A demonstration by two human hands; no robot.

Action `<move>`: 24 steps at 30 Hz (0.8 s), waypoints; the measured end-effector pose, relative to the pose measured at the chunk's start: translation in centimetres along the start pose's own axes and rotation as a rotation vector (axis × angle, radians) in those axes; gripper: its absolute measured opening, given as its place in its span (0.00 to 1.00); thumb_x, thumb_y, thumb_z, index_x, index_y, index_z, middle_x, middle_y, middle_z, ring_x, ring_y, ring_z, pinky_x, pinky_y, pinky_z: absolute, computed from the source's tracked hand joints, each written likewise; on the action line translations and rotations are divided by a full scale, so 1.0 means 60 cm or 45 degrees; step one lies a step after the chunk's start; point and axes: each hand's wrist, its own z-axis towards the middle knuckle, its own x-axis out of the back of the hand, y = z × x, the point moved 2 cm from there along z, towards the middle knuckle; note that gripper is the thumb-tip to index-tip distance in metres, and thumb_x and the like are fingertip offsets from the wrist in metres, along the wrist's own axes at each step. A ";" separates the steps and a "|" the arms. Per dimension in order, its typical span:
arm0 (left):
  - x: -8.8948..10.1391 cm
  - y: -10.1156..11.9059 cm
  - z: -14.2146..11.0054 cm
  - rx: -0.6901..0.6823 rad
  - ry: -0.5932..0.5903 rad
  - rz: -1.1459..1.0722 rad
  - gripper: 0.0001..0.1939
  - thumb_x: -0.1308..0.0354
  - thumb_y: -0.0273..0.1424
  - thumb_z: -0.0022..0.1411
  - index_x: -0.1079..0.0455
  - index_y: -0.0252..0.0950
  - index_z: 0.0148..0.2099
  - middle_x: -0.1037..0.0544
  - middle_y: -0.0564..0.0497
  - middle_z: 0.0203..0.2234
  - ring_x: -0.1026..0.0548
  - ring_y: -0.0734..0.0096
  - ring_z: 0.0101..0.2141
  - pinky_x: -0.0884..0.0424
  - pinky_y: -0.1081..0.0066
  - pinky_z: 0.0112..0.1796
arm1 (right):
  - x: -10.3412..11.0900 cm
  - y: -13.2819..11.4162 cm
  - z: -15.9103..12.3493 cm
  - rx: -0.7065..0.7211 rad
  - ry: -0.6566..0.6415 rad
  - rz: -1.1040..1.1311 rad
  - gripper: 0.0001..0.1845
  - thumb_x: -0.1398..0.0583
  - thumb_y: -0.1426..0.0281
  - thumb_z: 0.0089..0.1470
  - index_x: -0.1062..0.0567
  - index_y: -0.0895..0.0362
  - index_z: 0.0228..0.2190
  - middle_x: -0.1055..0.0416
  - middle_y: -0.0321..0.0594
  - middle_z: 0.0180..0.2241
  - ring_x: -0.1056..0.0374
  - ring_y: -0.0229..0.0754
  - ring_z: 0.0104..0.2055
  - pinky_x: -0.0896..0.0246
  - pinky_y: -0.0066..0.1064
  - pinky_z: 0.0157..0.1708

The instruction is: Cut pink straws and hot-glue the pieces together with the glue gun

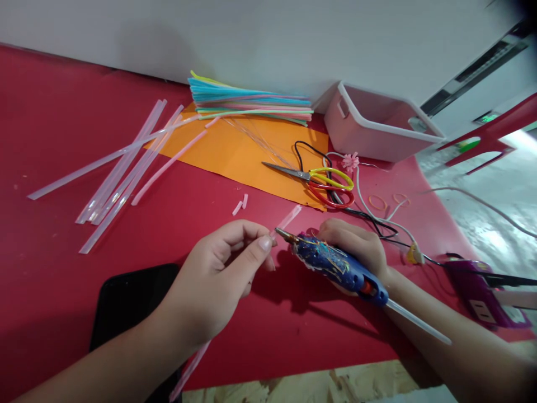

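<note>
My left hand (226,268) is closed, thumb and forefinger pinching a pink pipe cleaner (289,216). One end of it sticks out past the fingertips, and a pink length also shows below my wrist. In my right hand (364,246) is a blue hot glue gun (331,260), wrapped in my fingers and smeared with glue strings. Its metal nozzle meets the pipe cleaner right by my left fingertips. A clear glue stick (419,322) juts from the gun's back. Two short pink cut pieces (241,205) lie just beyond my left hand.
Scissors (310,176) rest on orange paper (235,148), with bundled pipe cleaners (251,103) behind. Clear glue sticks (126,162) lie left. A pink bin (377,134) stands back right, near cords and a purple power strip (482,296). A black phone (130,302) lies under my left forearm.
</note>
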 end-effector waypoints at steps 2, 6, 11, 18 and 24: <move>-0.001 0.001 0.000 -0.007 0.000 0.003 0.08 0.41 0.33 0.65 0.28 0.37 0.33 0.28 0.58 0.21 0.43 0.86 0.16 0.49 0.81 0.17 | 0.000 0.001 -0.001 -0.004 0.004 0.004 0.04 0.41 0.67 0.59 0.29 0.54 0.36 0.30 0.41 0.28 0.34 0.44 0.29 0.39 0.36 0.29; -0.001 0.004 -0.002 -0.015 0.021 0.008 0.08 0.41 0.32 0.64 0.28 0.36 0.32 0.27 0.57 0.21 0.43 0.86 0.16 0.49 0.80 0.17 | 0.000 0.003 -0.003 -0.028 -0.002 0.032 0.06 0.41 0.64 0.59 0.29 0.52 0.37 0.30 0.42 0.28 0.35 0.45 0.29 0.39 0.37 0.29; -0.001 0.004 -0.002 -0.023 0.013 0.023 0.08 0.40 0.32 0.64 0.27 0.36 0.31 0.27 0.57 0.20 0.42 0.86 0.16 0.48 0.81 0.17 | 0.001 0.002 -0.003 -0.038 -0.005 0.021 0.06 0.41 0.64 0.60 0.30 0.51 0.38 0.30 0.42 0.28 0.35 0.46 0.29 0.39 0.38 0.29; 0.002 0.000 -0.001 -0.022 0.039 0.002 0.07 0.40 0.32 0.63 0.27 0.36 0.32 0.27 0.57 0.21 0.41 0.85 0.17 0.48 0.82 0.17 | -0.001 0.003 -0.001 0.005 0.029 0.025 0.07 0.41 0.64 0.59 0.29 0.54 0.37 0.29 0.42 0.28 0.35 0.44 0.29 0.39 0.37 0.28; 0.004 -0.001 -0.002 -0.061 0.037 0.019 0.07 0.40 0.33 0.63 0.27 0.36 0.33 0.27 0.57 0.21 0.41 0.85 0.16 0.46 0.82 0.17 | 0.002 0.003 0.003 0.016 0.030 -0.012 0.06 0.39 0.68 0.57 0.31 0.54 0.37 0.28 0.42 0.29 0.33 0.43 0.30 0.37 0.35 0.28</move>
